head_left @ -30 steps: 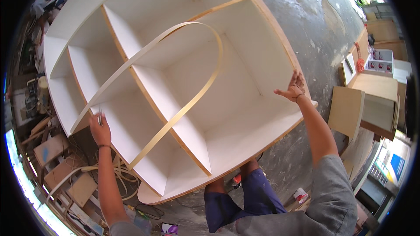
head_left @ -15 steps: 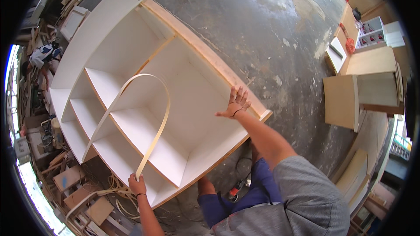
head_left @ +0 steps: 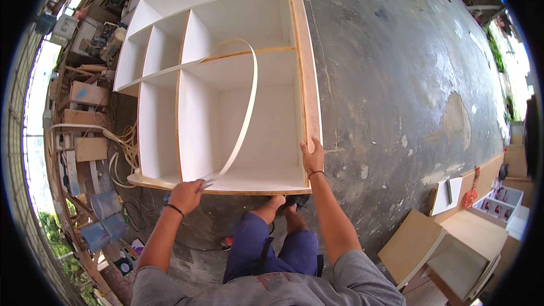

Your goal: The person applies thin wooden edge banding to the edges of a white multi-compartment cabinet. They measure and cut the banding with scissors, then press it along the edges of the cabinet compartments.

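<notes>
A white cabinet carcass [head_left: 258, 119] with several compartments and bare wooden edges lies on its back before me. My left hand [head_left: 186, 195] is closed at its near edge, around a long cream edge-banding strip [head_left: 253, 88]. From there the strip arches over the compartments and comes down toward the left side. Something greyish pokes out by my left fingers, too blurred to name. My right hand [head_left: 313, 158] grips the cabinet's right side board, thumb on the wooden edge and fingers along the outer side.
Coiled strips [head_left: 129, 147] lie left of the cabinet among wood offcuts [head_left: 90, 149] and blue-stained cans [head_left: 106, 205]. Grey concrete floor [head_left: 391, 96] spreads to the right. At the lower right stand a wooden box [head_left: 411, 246] and a white divided tray [head_left: 501, 201].
My view has turned, so the cabinet now sits squarer before me. My right hand has gone from spread fingers to gripping the side board. My left hand still holds the strip, now at the near edge.
</notes>
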The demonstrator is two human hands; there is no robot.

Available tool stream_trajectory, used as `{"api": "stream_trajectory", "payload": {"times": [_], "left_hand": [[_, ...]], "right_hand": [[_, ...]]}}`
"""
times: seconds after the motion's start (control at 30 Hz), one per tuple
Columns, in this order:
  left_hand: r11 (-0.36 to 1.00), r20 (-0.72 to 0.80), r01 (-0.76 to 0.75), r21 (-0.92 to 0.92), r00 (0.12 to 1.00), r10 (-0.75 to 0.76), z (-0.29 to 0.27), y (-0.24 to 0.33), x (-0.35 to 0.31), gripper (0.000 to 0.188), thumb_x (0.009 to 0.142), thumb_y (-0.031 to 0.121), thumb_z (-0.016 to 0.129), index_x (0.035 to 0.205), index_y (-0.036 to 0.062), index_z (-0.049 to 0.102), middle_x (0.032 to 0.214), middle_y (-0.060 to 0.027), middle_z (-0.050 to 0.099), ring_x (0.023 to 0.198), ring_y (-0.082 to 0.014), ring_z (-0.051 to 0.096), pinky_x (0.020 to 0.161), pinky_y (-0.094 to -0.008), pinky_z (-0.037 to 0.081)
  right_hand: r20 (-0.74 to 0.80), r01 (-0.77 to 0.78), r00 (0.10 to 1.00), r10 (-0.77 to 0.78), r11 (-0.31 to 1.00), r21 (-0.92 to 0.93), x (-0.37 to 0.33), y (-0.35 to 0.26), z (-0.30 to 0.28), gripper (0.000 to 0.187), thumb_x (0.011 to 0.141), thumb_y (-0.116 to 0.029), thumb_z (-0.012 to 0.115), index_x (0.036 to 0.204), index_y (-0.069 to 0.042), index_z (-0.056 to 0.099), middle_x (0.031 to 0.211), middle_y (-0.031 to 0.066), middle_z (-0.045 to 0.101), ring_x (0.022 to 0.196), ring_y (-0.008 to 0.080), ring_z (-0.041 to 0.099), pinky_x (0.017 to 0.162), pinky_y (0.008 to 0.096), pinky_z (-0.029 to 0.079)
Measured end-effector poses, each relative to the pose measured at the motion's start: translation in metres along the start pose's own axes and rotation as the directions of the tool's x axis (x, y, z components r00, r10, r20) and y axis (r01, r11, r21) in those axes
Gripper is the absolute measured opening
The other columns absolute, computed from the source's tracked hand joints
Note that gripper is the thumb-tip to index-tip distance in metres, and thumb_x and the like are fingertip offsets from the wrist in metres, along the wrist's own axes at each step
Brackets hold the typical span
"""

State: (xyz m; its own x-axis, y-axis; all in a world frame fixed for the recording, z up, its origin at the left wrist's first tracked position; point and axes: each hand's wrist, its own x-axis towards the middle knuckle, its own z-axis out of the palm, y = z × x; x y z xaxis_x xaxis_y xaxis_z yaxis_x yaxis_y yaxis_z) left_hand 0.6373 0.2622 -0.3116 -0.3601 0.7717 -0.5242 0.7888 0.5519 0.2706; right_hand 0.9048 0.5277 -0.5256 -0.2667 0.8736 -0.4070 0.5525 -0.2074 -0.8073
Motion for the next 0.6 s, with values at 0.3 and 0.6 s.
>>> {"api": "stream_trajectory", "payload": {"times": [0.3, 0.6], "left_hand": [[0.877, 0.009, -0.11, -0.467, 0.992, 0.129, 0.09, 0.106, 0.019, 0.021, 0.086, 0.025, 0.058, 0.089, 0.0045, 0.061, 0.072, -0.0207, 0.062, 0.071, -0.0425, 0.061, 0.064, -0.0527, 0.046], [0.589, 0.138, 0.069, -0.805, 0.988, 0.074, 0.098, 0.184, 0.042, 0.04, 0.095, 0.042, 0.051, 0.089, 0.0033, 0.062, 0.073, -0.0198, 0.064, 0.071, -0.04, 0.063, 0.063, -0.0483, 0.048]], "right_hand": [[0.819, -0.693, 0.571, 0.046, 0.562, 0.452, 0.035, -0.118, 0.007, 0.083, 0.092, -0.068, 0.035, 0.141, -0.002, 0.035, 0.126, 0.019, 0.056, 0.116, 0.0305, 0.056, 0.096, 0.0442, 0.045], [0.84, -0.641, 0.537, -0.076, 0.612, 0.464, 0.143, -0.233, -0.021, 0.055, 0.097, -0.049, 0.046, 0.132, -0.006, 0.043, 0.09, 0.0006, 0.061, 0.073, 0.0113, 0.059, 0.064, 0.0269, 0.051]]}}
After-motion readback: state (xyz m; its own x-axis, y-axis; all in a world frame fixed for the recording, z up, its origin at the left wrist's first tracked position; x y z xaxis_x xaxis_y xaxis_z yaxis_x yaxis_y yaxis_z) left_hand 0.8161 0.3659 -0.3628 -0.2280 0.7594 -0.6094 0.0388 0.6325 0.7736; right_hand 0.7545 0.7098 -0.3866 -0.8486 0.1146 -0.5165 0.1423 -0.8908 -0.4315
